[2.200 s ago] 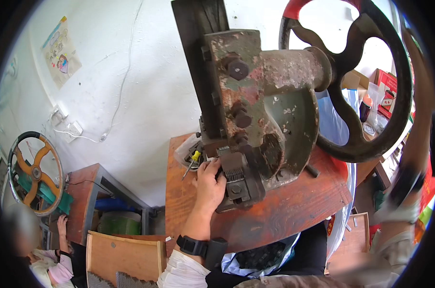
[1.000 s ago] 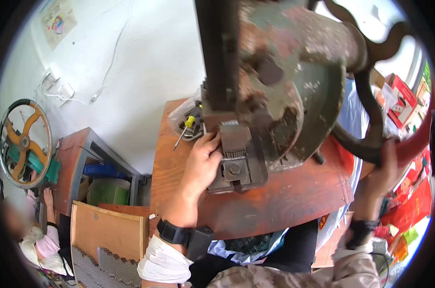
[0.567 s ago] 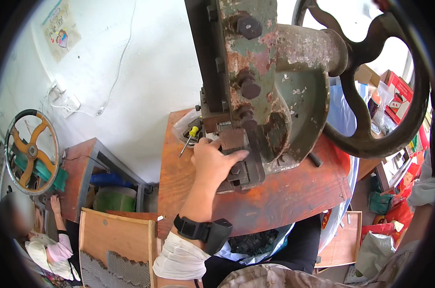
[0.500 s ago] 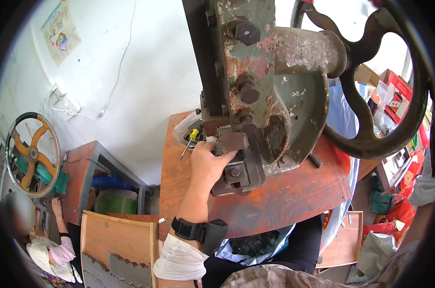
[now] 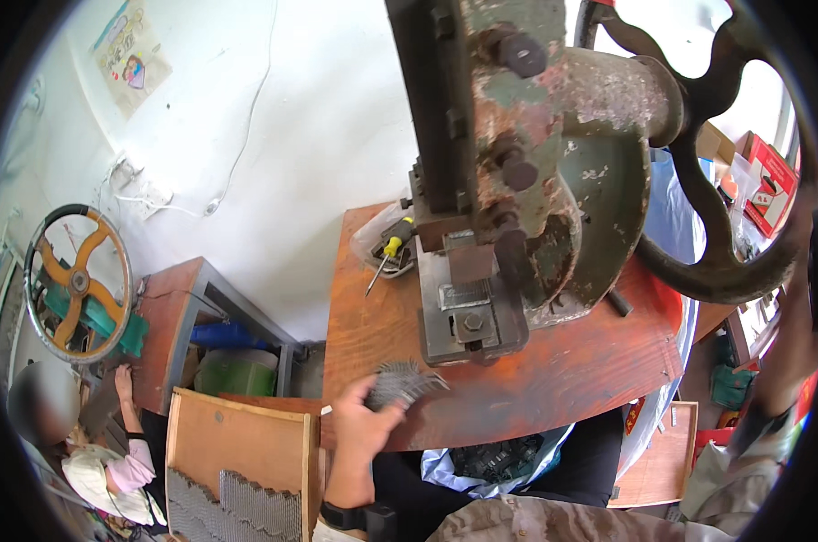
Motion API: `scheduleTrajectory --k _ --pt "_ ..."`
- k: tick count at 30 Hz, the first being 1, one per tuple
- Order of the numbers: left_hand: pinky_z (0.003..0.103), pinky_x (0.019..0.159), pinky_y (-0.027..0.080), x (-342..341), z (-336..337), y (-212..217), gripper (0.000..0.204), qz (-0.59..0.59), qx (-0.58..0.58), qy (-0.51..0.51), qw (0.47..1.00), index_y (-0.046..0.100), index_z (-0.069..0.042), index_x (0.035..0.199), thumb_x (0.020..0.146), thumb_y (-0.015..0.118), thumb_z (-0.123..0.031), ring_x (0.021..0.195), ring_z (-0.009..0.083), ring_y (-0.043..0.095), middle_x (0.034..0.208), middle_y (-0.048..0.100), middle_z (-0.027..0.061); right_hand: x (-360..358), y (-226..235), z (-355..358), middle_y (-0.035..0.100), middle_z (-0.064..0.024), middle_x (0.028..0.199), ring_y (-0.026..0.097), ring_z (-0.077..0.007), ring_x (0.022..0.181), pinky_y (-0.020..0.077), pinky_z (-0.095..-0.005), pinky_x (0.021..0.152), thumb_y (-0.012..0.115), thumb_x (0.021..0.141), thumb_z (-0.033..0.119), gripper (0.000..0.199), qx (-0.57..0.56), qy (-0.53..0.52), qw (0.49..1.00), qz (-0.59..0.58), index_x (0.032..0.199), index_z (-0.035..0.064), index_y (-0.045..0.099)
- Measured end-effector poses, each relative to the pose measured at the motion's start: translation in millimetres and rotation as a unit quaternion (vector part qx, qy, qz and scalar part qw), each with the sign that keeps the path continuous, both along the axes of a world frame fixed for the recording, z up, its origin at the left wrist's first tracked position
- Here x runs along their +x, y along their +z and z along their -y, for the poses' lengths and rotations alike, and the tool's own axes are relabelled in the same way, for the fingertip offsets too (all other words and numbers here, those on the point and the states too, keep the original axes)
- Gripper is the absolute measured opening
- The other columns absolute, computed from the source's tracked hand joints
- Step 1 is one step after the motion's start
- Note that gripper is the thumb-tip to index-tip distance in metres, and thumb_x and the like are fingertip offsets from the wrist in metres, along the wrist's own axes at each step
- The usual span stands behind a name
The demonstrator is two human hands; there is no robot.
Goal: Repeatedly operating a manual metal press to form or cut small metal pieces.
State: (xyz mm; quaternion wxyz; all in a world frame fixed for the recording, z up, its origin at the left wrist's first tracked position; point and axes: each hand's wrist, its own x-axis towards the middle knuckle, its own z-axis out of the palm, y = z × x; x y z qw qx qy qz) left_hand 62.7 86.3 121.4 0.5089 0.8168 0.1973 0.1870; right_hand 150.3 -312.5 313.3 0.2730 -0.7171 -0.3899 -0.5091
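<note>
My left hand is closed on a bunch of grey, ridged metal strips, held over the front left edge of the wooden bench. Their outline is blurred. Beyond it stands a worn green hand press. Its die block carries a small ridged metal strip, apart from my hand. At the far right my right arm is smeared by motion beside the large dark handwheel. I cannot make out the fingers of that hand.
A yellow-handled screwdriver leans in a clear tub on the bench. A wooden tray of ridged strips stands at lower left. A bag of dark parts lies at my lap. Another person sits at left near a second wheel.
My left hand has left the die and come back toward me, now with ridged metal strips in it. My right arm has swung further into view beside the handwheel. The view has shifted slightly.
</note>
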Motion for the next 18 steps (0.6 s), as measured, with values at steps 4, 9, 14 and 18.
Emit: scheduleTrajectory --k 4,9,14,18 --pt "0.045 0.087 0.041 -11 -11 -41 0.049 0.120 0.263 -0.073 0.955 0.063 -0.002 0.104 0.058 0.077 -0.014 0.096 0.0350 0.055 0.099 0.060 0.0145 -9 -133 -106 0.063 -0.0090 0.093 0.059 -0.0304 0.093 0.0469 -0.0446 0.081 0.075 0.065 0.012 0.028 -0.190 0.198 0.933 -0.235 0.091 0.0064 0.067" --pt "0.044 0.088 0.040 -5 -10 -45 0.054 0.081 0.273 -0.121 0.951 0.060 -0.004 0.111 0.060 0.075 -0.012 0.099 0.0327 0.055 0.103 0.061 0.0115 -33 -193 -217 0.046 -0.0131 0.130 0.043 -0.0361 0.119 0.0410 -0.0515 0.092 0.075 0.066 0.039 0.066 -0.334 0.159 0.893 -0.256 0.125 0.0186 0.055" --pt "0.043 0.088 0.043 -13 -3 -40 0.059 0.057 0.078 -0.064 0.993 0.056 -0.003 0.115 0.060 0.076 -0.009 0.099 0.0346 0.055 0.104 0.061 0.0133 -25 -208 -243 0.043 -0.0100 0.135 0.040 -0.0353 0.125 0.0398 -0.0535 0.095 0.068 0.064 0.056 0.078 -0.340 0.098 0.894 -0.273 0.132 0.0245 0.050" --pt "0.043 0.088 0.044 -13 -10 -36 0.060 0.050 0.137 -0.112 0.983 0.055 -0.002 0.114 0.060 0.077 -0.011 0.099 0.0346 0.055 0.105 0.061 0.0138 -17 -217 -236 0.051 -0.0094 0.129 0.045 -0.0335 0.122 0.0397 -0.0497 0.098 0.067 0.063 0.057 0.081 -0.311 0.047 0.908 -0.277 0.133 0.0207 0.049"
